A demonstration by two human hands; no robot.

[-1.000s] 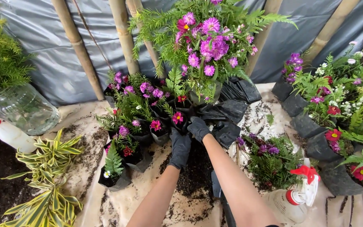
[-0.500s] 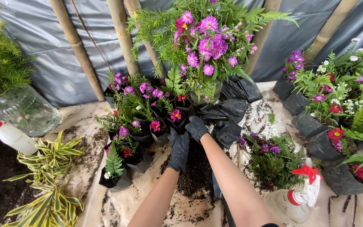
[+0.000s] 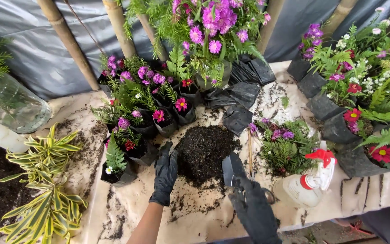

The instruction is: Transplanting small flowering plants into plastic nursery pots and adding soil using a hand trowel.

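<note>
A heap of dark potting soil (image 3: 204,151) lies in the middle of the pale table cover. My left hand (image 3: 165,178), in a black glove, rests flat at the heap's left edge, just beside a small black grow bag (image 3: 143,153) with a red flower; it holds nothing. My right hand (image 3: 253,210), also gloved, is low at the near edge, closed around the handle of a dark trowel (image 3: 232,168) whose blade points at the soil's right side. A pink flower in a black bag (image 3: 182,108) stands behind the heap.
Several bagged flowering plants (image 3: 132,99) crowd the left back. Empty black bags (image 3: 242,92) lie behind the soil. Loose purple-flowered plants (image 3: 285,144) and a spray bottle with a red trigger (image 3: 312,180) sit to the right. A glass jar (image 3: 10,106) and a striped-leaf plant (image 3: 46,180) are at left.
Both hands have drawn back from the bagged pink flower at the rear toward me. The left now rests by the soil heap and the right has closed on the trowel.
</note>
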